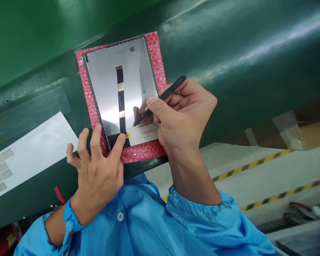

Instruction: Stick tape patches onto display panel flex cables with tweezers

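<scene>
A display panel [101, 80] lies with its silvery back up on pink bubble wrap [157, 53]. Down its middle runs a black flex cable [121, 97], with a small yellow piece [127, 135] at its lower end. My left hand [98, 163] has its fingers spread, the index fingertip touching the panel by the cable's lower end. Between the thumb and fingers of my right hand [182, 113] are black tweezers [173, 88], slanting down to the left. Their tips are at the panel's lower part, just right of the cable; whether they touch it I cannot tell.
Under everything is a green work mat [229, 71]. A white sheet with grey square stickers [1, 167] lies at the left. The table edge runs close to my body, with floor marked by yellow-black tape [252, 168] beyond. A blue wrist strap [70, 215] circles my left wrist.
</scene>
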Tool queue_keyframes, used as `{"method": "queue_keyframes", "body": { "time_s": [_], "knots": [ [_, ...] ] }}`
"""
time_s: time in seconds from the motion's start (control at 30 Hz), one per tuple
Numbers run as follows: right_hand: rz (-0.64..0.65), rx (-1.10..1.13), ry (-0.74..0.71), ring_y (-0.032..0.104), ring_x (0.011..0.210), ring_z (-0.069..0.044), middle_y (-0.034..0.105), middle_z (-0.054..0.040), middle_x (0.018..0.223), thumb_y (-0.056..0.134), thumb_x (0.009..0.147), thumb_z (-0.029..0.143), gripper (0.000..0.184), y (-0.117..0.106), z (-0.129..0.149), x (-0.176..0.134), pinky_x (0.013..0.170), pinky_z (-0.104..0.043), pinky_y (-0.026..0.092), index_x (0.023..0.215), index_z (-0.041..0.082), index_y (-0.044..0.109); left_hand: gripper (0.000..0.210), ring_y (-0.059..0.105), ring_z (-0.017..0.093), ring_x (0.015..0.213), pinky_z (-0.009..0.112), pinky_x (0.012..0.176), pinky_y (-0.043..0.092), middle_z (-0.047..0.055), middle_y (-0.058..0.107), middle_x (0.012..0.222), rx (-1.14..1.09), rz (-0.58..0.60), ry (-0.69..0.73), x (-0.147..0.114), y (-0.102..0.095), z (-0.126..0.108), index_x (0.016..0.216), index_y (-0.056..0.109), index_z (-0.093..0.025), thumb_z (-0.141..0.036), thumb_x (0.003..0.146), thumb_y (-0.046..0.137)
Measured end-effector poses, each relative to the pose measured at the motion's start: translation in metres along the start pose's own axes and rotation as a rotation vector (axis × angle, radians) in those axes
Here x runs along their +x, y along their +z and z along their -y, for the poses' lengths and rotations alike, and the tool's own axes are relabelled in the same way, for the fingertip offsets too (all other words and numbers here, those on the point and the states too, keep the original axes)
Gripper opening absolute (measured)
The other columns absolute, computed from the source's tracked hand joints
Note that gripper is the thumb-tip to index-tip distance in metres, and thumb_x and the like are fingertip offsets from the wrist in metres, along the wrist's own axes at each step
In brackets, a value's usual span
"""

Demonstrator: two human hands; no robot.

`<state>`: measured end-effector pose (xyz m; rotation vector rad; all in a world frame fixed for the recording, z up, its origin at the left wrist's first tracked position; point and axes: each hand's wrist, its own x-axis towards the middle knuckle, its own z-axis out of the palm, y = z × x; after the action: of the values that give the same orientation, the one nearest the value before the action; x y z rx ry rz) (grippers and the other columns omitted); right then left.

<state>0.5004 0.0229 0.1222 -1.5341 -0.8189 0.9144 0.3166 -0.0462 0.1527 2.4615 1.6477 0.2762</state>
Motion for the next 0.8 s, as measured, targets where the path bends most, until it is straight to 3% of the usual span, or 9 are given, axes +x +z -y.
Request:
{"method": "queue_keyframes", "body": {
  "time_s": [0.13, 0.23, 0.37, 0.5, 0.53, 0.6, 0.7, 0.8],
  "knots": [
    [-0.019, 0.088, -0.055, 0.057, 0.053, -0.015, 0.067, 0.0010, 0.071, 0.082, 0.081, 0.029, 0.025, 0.004, -0.003, -0.001, 0.048, -0.029, 0.049, 0.083, 0.026, 0.058, 0.047, 0.038, 0.052, 0.149, 0.082, 0.111, 0.024, 0.022, 0.048, 0.159, 0.055, -0.037, -0.017, -0.008, -0.006, 0.003, 0.140, 0.068, -0.028, -0.018, 0.095, 0.066],
    [-0.040, 0.121, -0.081, 0.051, 0.048, -0.012, 0.062, 0.0034, 0.064, 0.084, 0.077, 0.027, 0.028, 0.007, -0.008, 0.002, 0.043, -0.024, 0.040, 0.078, 0.024, 0.057, 0.035, 0.040, 0.051, 0.149, 0.080, 0.112, 0.028, 0.021, 0.052, 0.157, 0.003, -0.075, 0.014, -0.022, -0.015, 0.020, 0.132, 0.072, -0.025, -0.021, 0.098, 0.065],
    [-0.031, 0.171, -0.018, 0.049, 0.044, -0.011, 0.061, 0.0031, 0.061, 0.089, 0.070, 0.028, 0.032, 0.008, -0.002, -0.001, 0.038, -0.021, 0.035, 0.075, 0.023, 0.058, 0.024, 0.055, 0.041, 0.141, 0.070, 0.115, 0.039, 0.019, 0.064, 0.143, -0.108, -0.206, 0.003, -0.057, -0.039, 0.066, 0.121, 0.072, -0.020, -0.015, 0.098, 0.065],
    [0.042, 0.176, 0.111, 0.063, 0.056, -0.016, 0.070, -0.0024, 0.071, 0.094, 0.069, 0.024, 0.022, 0.021, 0.023, -0.028, 0.048, -0.026, 0.053, 0.073, 0.027, 0.072, 0.020, 0.068, 0.028, 0.126, 0.049, 0.109, 0.055, 0.013, 0.073, 0.127, -0.095, -0.419, -0.157, -0.109, -0.070, 0.131, 0.115, 0.073, -0.018, -0.012, 0.098, 0.066],
    [0.007, 0.175, 0.074, 0.066, 0.060, -0.016, 0.071, -0.0032, 0.074, 0.094, 0.069, 0.021, 0.021, 0.029, 0.029, -0.037, 0.053, -0.027, 0.056, 0.073, 0.029, 0.074, 0.019, 0.070, 0.026, 0.122, 0.046, 0.107, 0.057, 0.012, 0.074, 0.126, -0.093, -0.450, -0.215, -0.122, -0.077, 0.148, 0.115, 0.074, -0.019, -0.014, 0.098, 0.066],
    [0.055, 0.150, 0.026, 0.067, 0.062, -0.018, 0.071, -0.0032, 0.073, 0.095, 0.064, 0.019, 0.024, 0.052, 0.038, -0.059, 0.061, -0.030, 0.061, 0.076, 0.028, 0.076, 0.020, 0.071, 0.025, 0.121, 0.043, 0.107, 0.057, 0.010, 0.075, 0.128, -0.088, -0.459, -0.312, -0.146, -0.084, 0.180, 0.119, 0.074, -0.020, -0.020, 0.100, 0.067],
    [0.313, 0.140, 0.017, 0.072, 0.064, -0.022, 0.072, -0.0041, 0.072, 0.094, 0.068, 0.035, 0.030, 0.108, 0.042, -0.096, 0.061, -0.034, 0.063, 0.083, 0.023, 0.071, 0.039, 0.063, 0.030, 0.136, 0.049, 0.114, 0.049, 0.012, 0.069, 0.143, -0.039, -0.330, -0.324, -0.169, -0.078, 0.212, 0.136, 0.067, -0.020, -0.032, 0.099, 0.071],
    [0.577, 0.181, 0.044, 0.076, 0.074, -0.022, 0.074, -0.0027, 0.078, 0.087, 0.078, 0.041, 0.032, 0.172, 0.033, -0.130, 0.062, -0.031, 0.064, 0.089, 0.023, 0.064, 0.052, 0.054, 0.034, 0.144, 0.054, 0.116, 0.042, 0.013, 0.064, 0.151, -0.014, -0.195, -0.284, -0.174, -0.061, 0.223, 0.144, 0.062, -0.019, -0.039, 0.097, 0.074]
  ]
}}
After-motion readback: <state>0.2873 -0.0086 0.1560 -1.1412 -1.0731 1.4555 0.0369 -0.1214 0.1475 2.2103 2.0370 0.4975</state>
